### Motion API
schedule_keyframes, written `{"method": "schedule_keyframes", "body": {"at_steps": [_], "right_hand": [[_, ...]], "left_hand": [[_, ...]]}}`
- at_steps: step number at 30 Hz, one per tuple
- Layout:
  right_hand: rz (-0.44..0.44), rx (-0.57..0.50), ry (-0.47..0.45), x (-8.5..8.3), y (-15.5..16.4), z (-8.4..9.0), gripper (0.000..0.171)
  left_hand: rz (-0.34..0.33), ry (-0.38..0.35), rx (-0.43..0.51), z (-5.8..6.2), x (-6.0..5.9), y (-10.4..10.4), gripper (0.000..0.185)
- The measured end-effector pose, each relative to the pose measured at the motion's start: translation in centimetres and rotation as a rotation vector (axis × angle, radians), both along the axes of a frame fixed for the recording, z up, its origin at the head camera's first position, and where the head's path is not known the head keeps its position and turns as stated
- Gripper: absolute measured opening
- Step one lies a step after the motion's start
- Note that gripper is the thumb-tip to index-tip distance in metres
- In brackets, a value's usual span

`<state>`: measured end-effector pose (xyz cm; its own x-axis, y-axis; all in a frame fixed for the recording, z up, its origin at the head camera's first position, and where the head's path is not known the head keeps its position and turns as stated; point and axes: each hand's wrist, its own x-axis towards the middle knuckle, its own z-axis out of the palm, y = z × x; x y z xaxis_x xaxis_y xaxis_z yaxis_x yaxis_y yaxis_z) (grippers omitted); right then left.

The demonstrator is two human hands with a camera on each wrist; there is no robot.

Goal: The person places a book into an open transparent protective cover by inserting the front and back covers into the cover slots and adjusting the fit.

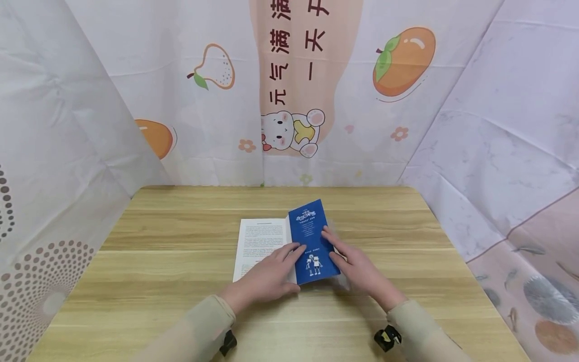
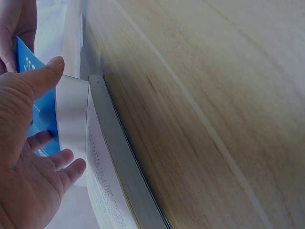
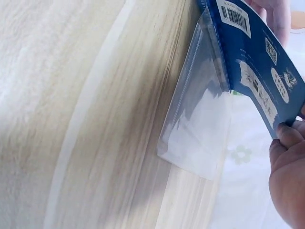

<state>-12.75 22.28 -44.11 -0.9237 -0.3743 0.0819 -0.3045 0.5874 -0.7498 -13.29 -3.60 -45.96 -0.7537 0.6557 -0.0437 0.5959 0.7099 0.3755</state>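
A thin-paged book [image 1: 262,239] lies open on the table, with a printed white page on its left side. Its blue cover flap [image 1: 314,241], printed with white text and two cartoon figures, is lifted at the right. My left hand [image 1: 273,271] rests over the fold, fingertips on the flap's left edge and thumb by the lower edge. Along the flap's right edge, my right hand [image 1: 357,266] pinches the cover between thumb and fingers. The cover's outer side [image 3: 255,62] shows a barcode and a QR code. A clear plastic sleeve [image 3: 198,129] spreads out under the raised cover.
The wood-grain table [image 1: 172,261] extends around the book on all sides. A white curtain [image 1: 217,125] with fruit prints hangs behind its far edge, and more patterned cloth hangs at both sides. Black wrist straps [image 1: 387,338] sit by the sleeves.
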Motion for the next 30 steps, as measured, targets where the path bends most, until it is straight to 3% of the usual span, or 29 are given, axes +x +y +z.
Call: {"method": "schedule_keyframes", "body": {"at_steps": [4, 13, 30], "right_hand": [[0.000, -0.020, 0.018, 0.1, -0.2, 0.3, 0.051], [-0.016, -0.115, -0.032, 0.3, -0.4, 0.5, 0.052], [0.033, -0.234, -0.124, 0.1, -1.2, 1.0, 0.050]], "left_hand": [[0.003, -0.016, 0.008, 0.1, 0.0, 0.1, 0.094], [0.003, -0.026, 0.041, 0.2, 0.1, 0.3, 0.092], [0.013, 0.014, 0.075, 0.7, 0.2, 0.5, 0.094]]}}
